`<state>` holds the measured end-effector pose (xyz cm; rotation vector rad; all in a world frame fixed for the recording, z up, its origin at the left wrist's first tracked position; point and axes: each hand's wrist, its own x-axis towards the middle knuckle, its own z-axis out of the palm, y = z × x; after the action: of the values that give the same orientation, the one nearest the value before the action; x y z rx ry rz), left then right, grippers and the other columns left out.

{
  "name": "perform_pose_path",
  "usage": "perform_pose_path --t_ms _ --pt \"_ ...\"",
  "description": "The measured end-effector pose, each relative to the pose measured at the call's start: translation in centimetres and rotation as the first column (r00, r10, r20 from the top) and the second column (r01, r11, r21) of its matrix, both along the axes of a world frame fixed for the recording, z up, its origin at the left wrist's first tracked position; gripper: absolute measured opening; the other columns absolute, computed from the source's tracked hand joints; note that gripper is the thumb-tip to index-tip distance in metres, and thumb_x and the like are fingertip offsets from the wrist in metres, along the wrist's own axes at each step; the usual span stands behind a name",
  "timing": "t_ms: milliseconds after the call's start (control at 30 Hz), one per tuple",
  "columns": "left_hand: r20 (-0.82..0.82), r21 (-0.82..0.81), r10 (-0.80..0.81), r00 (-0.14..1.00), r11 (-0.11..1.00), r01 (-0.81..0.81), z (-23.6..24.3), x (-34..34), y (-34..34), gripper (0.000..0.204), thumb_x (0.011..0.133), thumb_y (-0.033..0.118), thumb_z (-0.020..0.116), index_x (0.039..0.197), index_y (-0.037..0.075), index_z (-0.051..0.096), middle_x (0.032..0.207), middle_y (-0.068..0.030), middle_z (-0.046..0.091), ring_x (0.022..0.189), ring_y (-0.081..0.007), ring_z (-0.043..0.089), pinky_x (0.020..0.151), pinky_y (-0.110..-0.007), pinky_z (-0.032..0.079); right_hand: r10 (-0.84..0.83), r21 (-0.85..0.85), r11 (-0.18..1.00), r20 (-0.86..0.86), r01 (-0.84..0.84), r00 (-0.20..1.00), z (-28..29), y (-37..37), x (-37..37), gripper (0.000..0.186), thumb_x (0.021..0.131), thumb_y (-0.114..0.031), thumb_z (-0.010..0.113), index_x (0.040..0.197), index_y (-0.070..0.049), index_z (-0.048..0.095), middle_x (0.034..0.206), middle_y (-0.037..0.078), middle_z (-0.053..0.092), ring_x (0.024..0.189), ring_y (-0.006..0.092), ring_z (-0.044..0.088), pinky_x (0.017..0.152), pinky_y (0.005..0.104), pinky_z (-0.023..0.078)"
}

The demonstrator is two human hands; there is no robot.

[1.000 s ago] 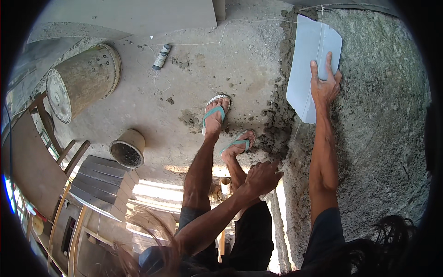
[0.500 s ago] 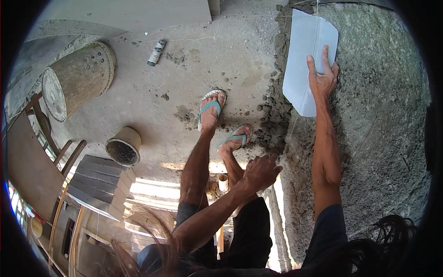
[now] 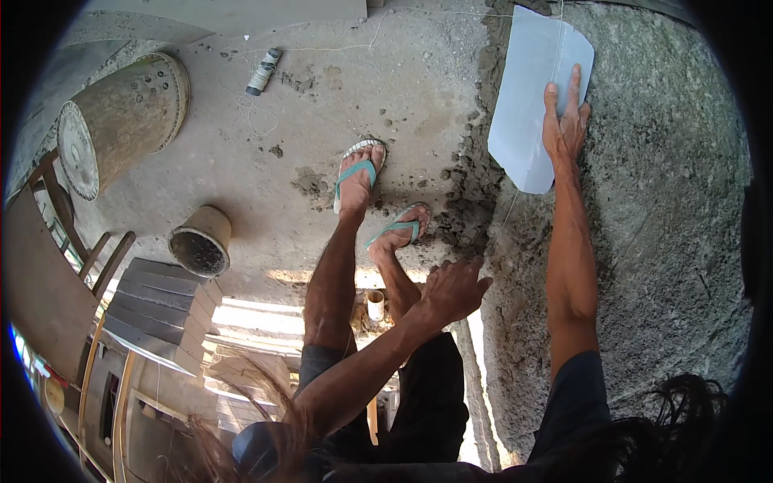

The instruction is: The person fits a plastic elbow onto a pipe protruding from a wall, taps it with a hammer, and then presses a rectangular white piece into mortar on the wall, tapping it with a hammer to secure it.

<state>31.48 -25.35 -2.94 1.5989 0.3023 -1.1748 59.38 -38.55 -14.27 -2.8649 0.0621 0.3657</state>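
Observation:
A pale blue-white board [image 3: 527, 97] with clipped corners lies at the edge of a rough concrete slab [image 3: 660, 161], a thin string [image 3: 560, 36] crossing it lengthwise. My right hand [image 3: 567, 121] grips the board near its right side, thumb and index finger extended along its face. Lower and further left, my left hand [image 3: 451, 290] is closed beside the dark wet mortar strip [image 3: 467, 201]. The string runs down toward those curled fingers; what they hold is hidden. My sandalled feet [image 3: 354, 177] stand just left of the mortar.
At left are a large dented drum [image 3: 121, 125] on its side, a smaller bucket [image 3: 199, 245] and leaning wooden boards [image 3: 44, 282]. A stack of grey planks [image 3: 153, 306] sits below the bucket. A wound spool of string [image 3: 263, 72] lies on the concrete floor [image 3: 306, 105].
The view has shifted, so the floor items sit higher and further left. My right hand and the board appear slightly higher in the picture; my left hand keeps its closed shape.

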Motion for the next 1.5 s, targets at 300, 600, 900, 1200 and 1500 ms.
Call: perform_pose_path --t_ms 300,600,900,1200,1500 --pt "-0.015 -0.022 -0.009 1.000 1.000 0.008 0.2 -0.4 0.3 0.050 0.100 0.038 0.053 0.137 0.005 0.051 0.106 -0.0266 0.069 0.105 -0.0440 0.066 0.096 -0.054 0.048 -0.006 -0.128 0.992 -0.028 0.002 1.000 1.6 2.6 -0.6 0.088 0.089 -0.068 0.059 0.161 -0.037 0.020 0.124 0.031 0.049 0.108 0.0498 0.061 0.092 0.0573 0.051" --pt "0.074 0.008 -0.007 0.997 1.000 0.006 -0.1 -1.6 0.0 0.052 0.097 0.037 0.058 0.136 0.002 0.052 0.104 -0.0255 0.069 0.101 -0.0441 0.067 0.091 -0.056 0.050 0.057 0.012 0.998 0.094 -0.058 0.994 1.8 0.5 -1.0 0.096 0.078 -0.035 0.082 0.158 -0.039 0.030 0.116 0.025 0.056 0.103 0.0432 0.064 0.092 0.0535 0.052" --pt "0.025 -0.003 0.000 1.000 1.000 0.000 0.0 -0.6 0.0 0.045 0.093 0.034 0.062 0.124 0.001 0.057 0.108 -0.0267 0.068 0.102 -0.0449 0.066 0.090 -0.055 0.050 0.074 -0.105 0.992 0.089 -0.064 0.993 1.1 0.3 0.0 0.095 0.076 -0.035 0.082 0.157 -0.041 0.032 0.111 0.021 0.057 0.100 0.0429 0.065 0.087 0.0535 0.055" --pt "0.016 0.002 -0.040 0.999 0.999 0.040 0.4 -1.1 0.6 0.048 0.093 0.034 0.064 0.128 0.003 0.056 0.109 -0.0251 0.067 0.104 -0.0441 0.065 0.091 -0.056 0.049 0.111 -0.031 0.994 0.172 -0.108 0.979 3.9 0.1 -1.0 0.094 0.074 -0.030 0.084 0.155 -0.039 0.037 0.108 0.019 0.060 0.099 0.0392 0.066 0.087 0.0520 0.055" --pt "0.040 -0.042 -0.063 0.997 0.997 0.065 0.2 -1.1 -0.5 0.049 0.093 0.034 0.067 0.129 0.003 0.055 0.107 -0.0234 0.067 0.104 -0.0442 0.065 0.088 -0.056 0.050 0.136 -0.058 0.990 0.104 -0.130 0.985 0.4 0.2 0.8 0.094 0.079 -0.036 0.079 0.158 -0.041 0.028 0.120 0.031 0.055 0.107 0.0500 0.062 0.090 0.0559 0.054"
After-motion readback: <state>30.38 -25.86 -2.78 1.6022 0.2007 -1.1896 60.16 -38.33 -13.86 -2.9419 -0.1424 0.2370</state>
